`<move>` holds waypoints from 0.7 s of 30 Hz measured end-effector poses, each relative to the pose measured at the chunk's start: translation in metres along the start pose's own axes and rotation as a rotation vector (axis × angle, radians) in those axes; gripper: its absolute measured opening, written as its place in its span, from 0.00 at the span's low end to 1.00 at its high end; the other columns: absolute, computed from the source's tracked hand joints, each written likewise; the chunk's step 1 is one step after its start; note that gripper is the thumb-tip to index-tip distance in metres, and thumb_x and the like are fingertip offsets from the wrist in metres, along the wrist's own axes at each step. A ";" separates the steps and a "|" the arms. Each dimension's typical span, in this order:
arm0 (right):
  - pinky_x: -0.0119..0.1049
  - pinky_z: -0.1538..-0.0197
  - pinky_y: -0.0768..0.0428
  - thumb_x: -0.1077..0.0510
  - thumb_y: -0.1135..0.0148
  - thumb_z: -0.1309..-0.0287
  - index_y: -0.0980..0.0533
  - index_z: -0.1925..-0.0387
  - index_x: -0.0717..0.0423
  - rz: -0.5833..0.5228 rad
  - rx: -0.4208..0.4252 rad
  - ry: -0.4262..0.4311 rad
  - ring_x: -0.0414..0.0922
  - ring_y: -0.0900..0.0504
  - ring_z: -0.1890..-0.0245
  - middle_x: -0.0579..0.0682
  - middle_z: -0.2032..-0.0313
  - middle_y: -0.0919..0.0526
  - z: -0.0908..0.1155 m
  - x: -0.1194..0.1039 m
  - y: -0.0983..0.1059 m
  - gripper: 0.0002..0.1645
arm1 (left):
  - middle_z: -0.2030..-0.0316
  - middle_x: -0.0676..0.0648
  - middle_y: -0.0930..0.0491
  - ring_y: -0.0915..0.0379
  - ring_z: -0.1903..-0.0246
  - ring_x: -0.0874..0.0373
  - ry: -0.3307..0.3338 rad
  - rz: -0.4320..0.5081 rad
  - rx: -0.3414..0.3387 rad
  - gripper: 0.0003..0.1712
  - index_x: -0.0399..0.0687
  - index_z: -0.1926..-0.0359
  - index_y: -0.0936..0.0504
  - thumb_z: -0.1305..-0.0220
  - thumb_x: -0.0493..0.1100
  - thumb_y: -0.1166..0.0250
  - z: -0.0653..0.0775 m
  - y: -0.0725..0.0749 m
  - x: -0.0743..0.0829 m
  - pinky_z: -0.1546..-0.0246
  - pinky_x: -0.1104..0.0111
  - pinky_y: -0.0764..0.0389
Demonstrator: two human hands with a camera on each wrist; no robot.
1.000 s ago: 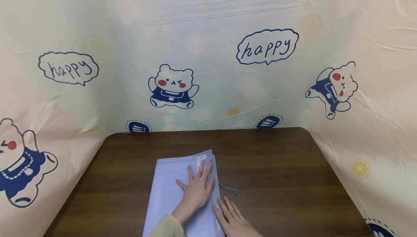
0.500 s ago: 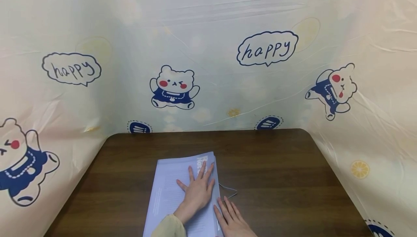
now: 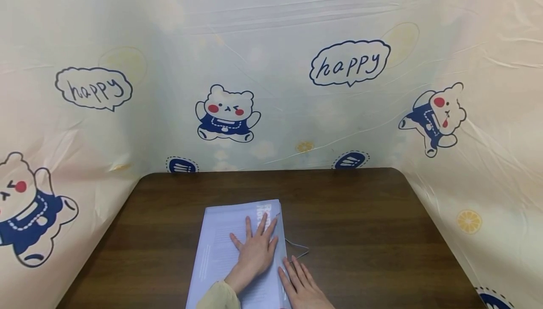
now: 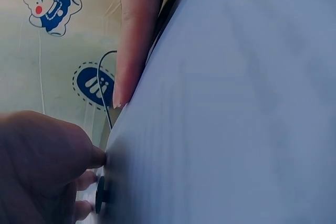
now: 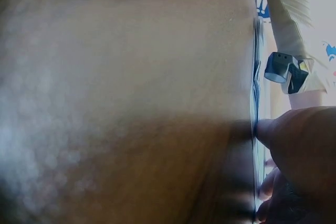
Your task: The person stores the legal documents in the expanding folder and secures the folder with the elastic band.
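A pale blue paper folder, with white lettering near its upper right corner, lies on the table. My left hand rests on top of it with fingers spread. On the folder's right edge the fingertips of my right hand touch, fingers straight and close together. A thin grey string sticks out from that edge. In the left wrist view a dark round button shows on the folder beside my left fingers. Several thin layers at the folder's edge appear in the right wrist view. The folder's near end is cut off.
The dark wooden table extends on both sides of the folder and behind it. A printed cloth with bears and "happy" bubbles hangs around its back and sides. A small wrist camera sits on my left sleeve.
The folder's raised upper right corner has sunk a little and lies flatter. Both hands stay in nearly the same places. The head view has shifted slightly.
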State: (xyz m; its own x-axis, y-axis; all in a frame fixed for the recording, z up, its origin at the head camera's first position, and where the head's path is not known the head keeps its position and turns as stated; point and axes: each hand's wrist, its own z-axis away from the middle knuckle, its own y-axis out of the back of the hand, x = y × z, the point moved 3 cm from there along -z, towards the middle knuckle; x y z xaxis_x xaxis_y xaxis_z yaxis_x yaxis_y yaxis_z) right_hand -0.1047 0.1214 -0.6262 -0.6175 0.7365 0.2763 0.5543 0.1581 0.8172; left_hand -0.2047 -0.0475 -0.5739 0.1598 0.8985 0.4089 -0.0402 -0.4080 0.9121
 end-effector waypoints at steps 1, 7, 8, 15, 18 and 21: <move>0.44 0.10 0.80 0.13 0.58 0.29 0.65 0.11 0.62 -0.002 0.002 0.000 0.57 0.79 0.10 0.62 0.11 0.72 0.000 0.000 0.000 0.73 | 0.15 0.44 0.36 0.54 0.15 0.21 0.002 -0.002 -0.003 0.31 0.60 0.20 0.26 0.18 0.54 0.39 0.001 0.001 -0.001 0.33 0.07 0.60; 0.44 0.10 0.79 0.11 0.54 0.33 0.64 0.11 0.63 -0.001 0.018 0.005 0.58 0.78 0.10 0.63 0.10 0.70 0.000 0.001 -0.002 0.77 | 0.16 0.41 0.35 0.50 0.15 0.25 -0.017 -0.011 -0.017 0.32 0.58 0.20 0.25 0.20 0.56 0.37 0.005 0.009 -0.009 0.28 0.11 0.56; 0.43 0.10 0.78 0.11 0.54 0.33 0.63 0.11 0.63 0.002 0.029 0.007 0.58 0.77 0.09 0.63 0.10 0.70 -0.001 0.001 -0.002 0.78 | 0.16 0.41 0.35 0.50 0.15 0.25 -0.022 -0.012 -0.021 0.32 0.58 0.20 0.25 0.20 0.55 0.37 0.005 0.011 -0.012 0.28 0.11 0.55; 0.42 0.10 0.79 0.12 0.56 0.31 0.64 0.11 0.62 -0.017 0.031 -0.005 0.56 0.77 0.09 0.61 0.10 0.70 0.000 0.001 -0.002 0.75 | 0.16 0.38 0.36 0.51 0.15 0.24 -0.053 0.020 -0.066 0.32 0.56 0.21 0.24 0.20 0.58 0.37 0.013 0.019 -0.026 0.25 0.14 0.54; 0.41 0.10 0.79 0.14 0.59 0.27 0.65 0.11 0.60 -0.012 0.026 -0.011 0.55 0.78 0.09 0.60 0.10 0.72 -0.001 0.000 -0.002 0.71 | 0.15 0.38 0.37 0.52 0.15 0.24 -0.061 0.029 -0.088 0.33 0.57 0.20 0.25 0.20 0.60 0.38 0.019 0.024 -0.033 0.25 0.15 0.55; 0.40 0.11 0.80 0.17 0.65 0.23 0.68 0.11 0.59 -0.004 0.007 -0.020 0.54 0.80 0.10 0.59 0.10 0.74 -0.001 0.000 -0.001 0.66 | 0.16 0.38 0.36 0.52 0.15 0.23 -0.066 0.027 -0.091 0.34 0.58 0.20 0.25 0.21 0.61 0.37 0.025 0.031 -0.042 0.25 0.14 0.55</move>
State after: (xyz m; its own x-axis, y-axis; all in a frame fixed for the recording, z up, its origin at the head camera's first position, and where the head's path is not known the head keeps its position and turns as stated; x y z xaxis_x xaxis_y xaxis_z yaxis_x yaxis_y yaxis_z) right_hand -0.1060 0.1203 -0.6268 -0.6083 0.7488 0.2633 0.5562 0.1655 0.8144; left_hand -0.1882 -0.1017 -0.5636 0.2218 0.8736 0.4331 -0.1345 -0.4125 0.9010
